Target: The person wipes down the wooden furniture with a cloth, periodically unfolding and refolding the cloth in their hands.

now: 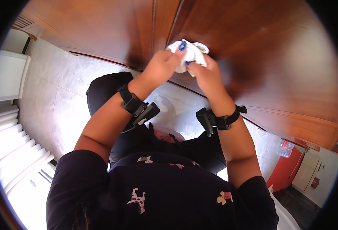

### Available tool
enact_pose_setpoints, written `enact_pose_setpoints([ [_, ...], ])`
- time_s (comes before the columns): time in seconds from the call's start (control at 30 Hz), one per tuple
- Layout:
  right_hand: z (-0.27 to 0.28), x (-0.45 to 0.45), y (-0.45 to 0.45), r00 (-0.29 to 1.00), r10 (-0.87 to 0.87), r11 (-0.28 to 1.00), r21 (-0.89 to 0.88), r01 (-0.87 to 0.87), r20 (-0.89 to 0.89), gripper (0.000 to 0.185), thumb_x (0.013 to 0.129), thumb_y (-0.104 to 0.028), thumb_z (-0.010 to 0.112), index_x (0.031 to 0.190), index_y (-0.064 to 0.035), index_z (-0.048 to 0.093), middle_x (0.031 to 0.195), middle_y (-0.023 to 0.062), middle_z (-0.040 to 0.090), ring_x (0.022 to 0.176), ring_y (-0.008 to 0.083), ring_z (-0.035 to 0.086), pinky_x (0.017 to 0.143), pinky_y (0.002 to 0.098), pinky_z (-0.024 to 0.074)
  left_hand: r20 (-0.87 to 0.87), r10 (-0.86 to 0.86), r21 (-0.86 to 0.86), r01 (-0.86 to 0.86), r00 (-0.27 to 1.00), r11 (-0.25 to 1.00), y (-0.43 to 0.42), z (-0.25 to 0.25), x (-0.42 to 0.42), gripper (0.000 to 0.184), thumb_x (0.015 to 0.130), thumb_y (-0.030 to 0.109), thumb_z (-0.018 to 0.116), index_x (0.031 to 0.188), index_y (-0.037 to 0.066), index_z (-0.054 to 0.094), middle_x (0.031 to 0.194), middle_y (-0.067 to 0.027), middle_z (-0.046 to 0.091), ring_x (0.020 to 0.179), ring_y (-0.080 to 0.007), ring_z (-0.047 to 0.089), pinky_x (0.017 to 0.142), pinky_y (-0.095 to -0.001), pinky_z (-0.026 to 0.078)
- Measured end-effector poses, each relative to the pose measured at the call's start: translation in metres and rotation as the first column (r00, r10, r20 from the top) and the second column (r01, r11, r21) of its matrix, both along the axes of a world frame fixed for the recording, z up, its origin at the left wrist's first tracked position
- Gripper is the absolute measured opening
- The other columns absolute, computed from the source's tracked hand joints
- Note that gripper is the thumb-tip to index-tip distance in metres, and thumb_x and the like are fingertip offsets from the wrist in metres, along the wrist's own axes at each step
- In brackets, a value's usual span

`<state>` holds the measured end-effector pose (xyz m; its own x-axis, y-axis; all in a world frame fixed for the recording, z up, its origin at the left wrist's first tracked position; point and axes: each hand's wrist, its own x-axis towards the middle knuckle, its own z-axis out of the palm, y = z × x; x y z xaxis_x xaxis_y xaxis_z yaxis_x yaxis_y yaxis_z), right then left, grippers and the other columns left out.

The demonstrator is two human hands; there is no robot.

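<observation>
A crumpled white cloth (pixel 194 51) is bunched up between my two hands, close in front of the brown wooden panel (pixel 253 46). My left hand (pixel 163 65) grips its left side, with the blue-nailed thumb lying on top. On the lower right side, my right hand (pixel 207 74) pinches the cloth, thumb toward the other hand. Most of the fingers on both hands are hidden behind the fabric. Whether the cloth touches the wood, I cannot tell.
Vertical seams divide the glossy wood. My bent knees (pixel 109 90) are close below it, over a grey floor (pixel 50 80). A clear plastic bottle (pixel 286 148) is at the right by a red panel (pixel 286 168). White curtains (pixel 17 147) hang at the left.
</observation>
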<state>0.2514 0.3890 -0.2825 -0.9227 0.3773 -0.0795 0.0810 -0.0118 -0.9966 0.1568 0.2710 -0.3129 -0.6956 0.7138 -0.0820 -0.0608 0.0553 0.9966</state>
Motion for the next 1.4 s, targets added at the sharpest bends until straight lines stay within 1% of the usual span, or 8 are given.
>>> enact_pose_setpoints([
  [0.37, 0.041, 0.116, 0.075, 0.963, -0.27, 0.947, 0.191, 0.26, 0.027, 0.028, 0.075, 0.002, 0.05, 0.101, 0.0024, 0.061, 0.086, -0.0016, 0.058, 0.076, 0.0045, 0.05, 0.068, 0.0178, 0.0395, 0.011, -0.419, 0.203, 0.408, 0.908, 0.89, 0.1, 0.013, 0.086, 0.058, 0.092, 0.047, 0.04, 0.07, -0.004, 0.057, 0.061, -0.0045, 0.052, 0.062, -0.0103, 0.043, 0.059, -0.0273, 0.039],
  [0.53, 0.09, 0.173, 0.117, 0.93, -0.369, 0.861, 0.38, 0.338, 0.01, 0.029, 0.078, 0.001, 0.048, 0.105, 0.0028, 0.058, 0.088, 0.0007, 0.059, 0.079, 0.0069, 0.054, 0.071, 0.0204, 0.0435, -0.164, -0.497, 0.228, 0.523, 0.852, 0.821, 0.162, 0.045, 0.131, 0.07, 0.09, 0.055, 0.032, 0.054, -0.003, 0.048, 0.045, -0.008, 0.035, 0.044, -0.0177, 0.034, 0.045, -0.0347, 0.03],
  [0.83, 0.16, 0.206, 0.15, 0.893, -0.449, 0.75, 0.557, 0.357, 0.032, 0.014, 0.077, -0.006, 0.052, 0.087, 0.0002, 0.059, 0.074, -0.0003, 0.056, 0.066, 0.0062, 0.049, 0.06, 0.0203, 0.039, -0.263, -0.614, 0.257, 0.667, 0.744, 0.699, 0.215, 0.102, 0.158, 0.073, 0.085, 0.065, 0.027, 0.072, 0.0, 0.059, 0.065, -0.0086, 0.055, 0.064, -0.0171, 0.054, 0.064, -0.0282, 0.044],
  [0.93, 0.18, 0.213, 0.151, 0.903, -0.42, 0.794, 0.52, 0.315, 0.095, 0.029, 0.083, -0.01, 0.05, 0.109, 0.0007, 0.055, 0.093, 0.0033, 0.06, 0.082, 0.0096, 0.056, 0.073, 0.0224, 0.0436, -0.352, -0.572, 0.247, 0.663, 0.741, 0.707, 0.213, 0.117, 0.16, 0.076, 0.088, 0.064, 0.022, 0.064, 0.002, 0.06, 0.054, -0.0084, 0.052, 0.057, -0.017, 0.052, 0.055, -0.0283, 0.042],
  [1.0, 0.18, 0.214, 0.144, 0.927, -0.365, 0.795, 0.548, 0.26, 0.089, 0.031, 0.083, -0.009, 0.049, 0.112, 0.0, 0.053, 0.095, 0.0027, 0.06, 0.083, 0.009, 0.056, 0.073, 0.022, 0.0431, -0.381, -0.632, 0.135, 0.717, 0.675, 0.684, 0.21, 0.122, 0.154, 0.079, 0.085, 0.068, 0.02, 0.071, 0.003, 0.061, 0.059, -0.0067, 0.054, 0.061, -0.0149, 0.053, 0.058, -0.0269, 0.042],
  [1.03, 0.179, 0.212, 0.139, 0.952, -0.294, 0.794, 0.577, 0.192, 0.088, 0.033, 0.084, -0.008, 0.048, 0.116, -0.0006, 0.052, 0.096, 0.0022, 0.06, 0.083, 0.0083, 0.056, 0.074, 0.0216, 0.0426, -0.239, -0.709, 0.391, 0.734, 0.663, 0.555, 0.211, 0.117, 0.155, 0.067, 0.092, 0.054, 0.026, 0.108, -0.005, 0.053, 0.097, -0.0144, 0.061, 0.088, -0.0186, 0.06, 0.081, -0.0285, 0.048],
  [1.2, 0.158, 0.178, 0.11, 0.985, -0.165, 0.858, 0.5, 0.117, 0.052, 0.033, 0.084, -0.004, 0.047, 0.116, -0.0016, 0.052, 0.098, 0.0025, 0.06, 0.085, 0.0079, 0.057, 0.073, 0.0188, 0.0423, -0.284, -0.597, 0.329, 0.661, 0.75, 0.674, 0.176, 0.109, 0.133, 0.08, 0.084, 0.07, 0.02, 0.081, 0.002, 0.061, 0.069, -0.0056, 0.057, 0.067, -0.0124, 0.053, 0.062, -0.0251, 0.041],
  [1.4, 0.123, 0.121, 0.091, 0.947, -0.297, 0.941, 0.129, 0.313, -0.125, 0.016, 0.082, 0.0, 0.046, 0.089, 0.0055, 0.06, 0.079, 0.0112, 0.062, 0.064, 0.0174, 0.064, 0.064, 0.0265, 0.0528, -0.123, -0.599, 0.115, 0.611, 0.791, 0.784, 0.126, 0.102, 0.084, 0.083, 0.082, 0.073, 0.017, 0.115, 0.003, 0.049, 0.092, -0.0076, 0.06, 0.084, -0.0134, 0.056, 0.077, -0.0247, 0.045],
])
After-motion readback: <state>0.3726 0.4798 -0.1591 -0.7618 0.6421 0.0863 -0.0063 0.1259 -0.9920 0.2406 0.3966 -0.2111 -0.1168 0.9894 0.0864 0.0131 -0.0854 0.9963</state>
